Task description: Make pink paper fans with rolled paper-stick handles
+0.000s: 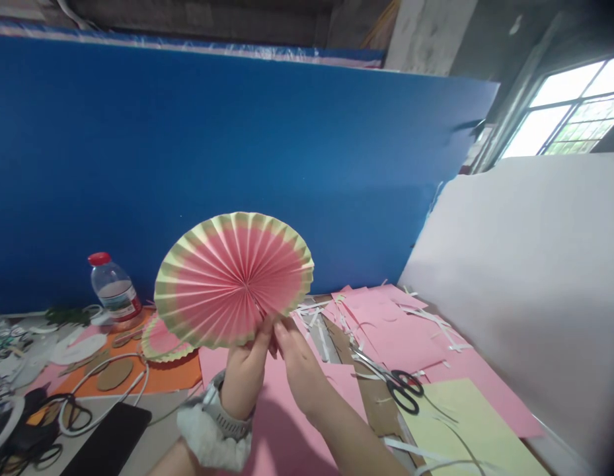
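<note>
A round pleated paper fan point(222, 271), pink inside with a yellow-green rim, is spread into a full circle in front of me. My left hand point(250, 367) pinches its lower edge, thumb on the near side. Close beside it, my right hand point(293, 354) has its fingers closed at the same lower seam of the fan. The fingertips partly hide the point they grip. Below both hands lies pink paper point(287, 423). A second, smaller-looking pleated fan point(160, 338) rests on the table to the left, partly behind the one I hold.
Black-handled scissors point(398, 387) lie to the right, near yellow paper point(465, 423) and stacked pink sheets point(386, 330) with paper strips. On the left are a red-capped bottle point(115, 291), orange paper point(172, 377), a black phone point(111, 439) and a white cable point(69, 416). A blue panel point(287, 145) stands behind.
</note>
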{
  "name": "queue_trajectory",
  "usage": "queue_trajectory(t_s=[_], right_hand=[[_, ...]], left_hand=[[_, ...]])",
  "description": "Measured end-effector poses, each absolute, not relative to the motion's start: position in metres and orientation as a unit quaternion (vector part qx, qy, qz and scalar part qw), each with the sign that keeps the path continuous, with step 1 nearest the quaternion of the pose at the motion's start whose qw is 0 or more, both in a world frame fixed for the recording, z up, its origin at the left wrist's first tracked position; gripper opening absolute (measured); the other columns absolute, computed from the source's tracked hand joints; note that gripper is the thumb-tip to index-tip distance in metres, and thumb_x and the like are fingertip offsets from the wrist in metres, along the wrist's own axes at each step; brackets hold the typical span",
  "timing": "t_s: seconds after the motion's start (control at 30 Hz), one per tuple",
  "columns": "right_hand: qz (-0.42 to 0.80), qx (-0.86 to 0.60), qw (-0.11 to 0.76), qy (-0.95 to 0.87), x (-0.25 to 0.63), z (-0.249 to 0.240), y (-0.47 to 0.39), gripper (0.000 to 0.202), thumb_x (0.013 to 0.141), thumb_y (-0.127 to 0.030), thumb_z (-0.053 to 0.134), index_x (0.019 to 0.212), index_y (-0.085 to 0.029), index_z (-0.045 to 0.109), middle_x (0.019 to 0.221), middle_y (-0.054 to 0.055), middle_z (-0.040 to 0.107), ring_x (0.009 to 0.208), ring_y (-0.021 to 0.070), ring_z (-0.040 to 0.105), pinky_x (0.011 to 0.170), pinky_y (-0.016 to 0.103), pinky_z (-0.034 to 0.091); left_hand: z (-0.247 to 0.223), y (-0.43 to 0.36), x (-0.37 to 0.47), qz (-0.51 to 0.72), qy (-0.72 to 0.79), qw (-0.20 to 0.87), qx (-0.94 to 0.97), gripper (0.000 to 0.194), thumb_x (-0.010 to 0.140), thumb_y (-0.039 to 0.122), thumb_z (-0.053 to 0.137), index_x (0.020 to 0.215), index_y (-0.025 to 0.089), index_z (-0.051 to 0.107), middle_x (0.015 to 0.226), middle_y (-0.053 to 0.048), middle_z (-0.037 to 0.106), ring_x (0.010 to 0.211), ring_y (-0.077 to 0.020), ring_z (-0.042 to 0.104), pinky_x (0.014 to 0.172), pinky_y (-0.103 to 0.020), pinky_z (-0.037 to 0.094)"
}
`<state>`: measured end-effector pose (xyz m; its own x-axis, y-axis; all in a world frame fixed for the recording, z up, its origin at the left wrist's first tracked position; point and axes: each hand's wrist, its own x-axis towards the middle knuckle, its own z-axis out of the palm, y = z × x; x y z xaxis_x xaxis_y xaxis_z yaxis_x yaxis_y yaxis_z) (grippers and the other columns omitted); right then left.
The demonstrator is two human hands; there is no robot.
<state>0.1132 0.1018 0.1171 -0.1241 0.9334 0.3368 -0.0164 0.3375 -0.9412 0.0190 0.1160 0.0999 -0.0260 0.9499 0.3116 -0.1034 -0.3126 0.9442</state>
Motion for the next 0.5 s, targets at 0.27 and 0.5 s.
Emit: queue_trajectory(t_s=[0.27, 0.5], right_hand=[[0.397, -0.407, 0.584, -0.579, 0.128, 0.116, 0.117, 0.025, 0.094, -0.045, 0.040, 0.082, -0.024, 0.048, 0.077, -0.002, 0.052, 0.070, 0.0140, 0.051, 0.064, 0.025, 0.043], [0.316, -0.505, 0.521, -0.611, 0.153, 0.126, 0.124, 0.029, 0.092, -0.042, 0.046, 0.070, -0.022, 0.045, 0.064, -0.006, 0.045, 0.061, 0.0140, 0.044, 0.058, 0.025, 0.031]], left_hand=[[0.065, 0.119, 0.025, 0.554, 0.411, 0.343, 0.637, 0.029, 0.090, 0.030, 0.055, 0.117, 0.019, 0.055, 0.120, -0.008, 0.058, 0.100, -0.0216, 0.060, 0.083, -0.042, 0.052], [0.035, 0.131, 0.028, 0.561, 0.434, 0.354, 0.610, 0.031, 0.090, 0.032, 0.054, 0.117, 0.019, 0.055, 0.120, -0.009, 0.058, 0.099, -0.0218, 0.060, 0.081, -0.043, 0.052]])
